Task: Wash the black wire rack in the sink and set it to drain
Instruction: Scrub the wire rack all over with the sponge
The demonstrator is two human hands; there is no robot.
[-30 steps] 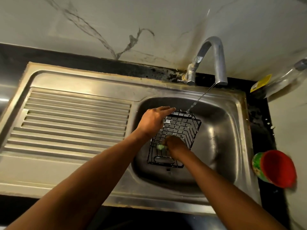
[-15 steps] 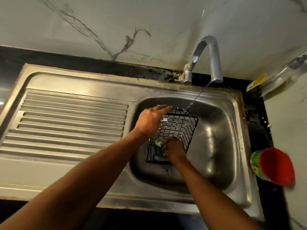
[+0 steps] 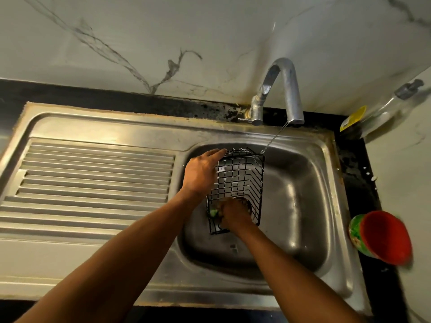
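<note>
The wire rack [image 3: 238, 185] now sits squarer in the sink [image 3: 310, 206] than it did a second ago: it has turned so that its long sides run nearly straight away from the person, where before it lay slanted toward the tap [image 3: 283, 89]. The thin stream of water [image 3: 275, 138] from the tap now lands on the rack's far right corner rather than on the middle of its far edge. The left hand [image 3: 200, 176] keeps its hold on the rack's left side, fingers curled over the far left rim. The right hand [image 3: 233, 214] has shifted a little along the near end and stays closed around a green scrubber [image 3: 213, 212], pressed against the wires there. By my reading, the scrubbing is working round the rack and the wash is still in its middle; rinsing and draining are not yet begun.

The rack is held tilted in the basin, its near end low, and I cannot tell whether it touches the bottom. Left of the basin the ribbed draining board [image 3: 93, 178] lies bare and ready to take the rack. Right of the basin, on the dark counter [image 3: 363, 183], a red-lidded green container [image 3: 382, 236] lies on its side near the front, and a clear bottle [image 3: 377, 113] leans at the back. A pale marbled wall [image 3: 163, 43] rises behind the tap; the seam under it looks grimy.
</note>
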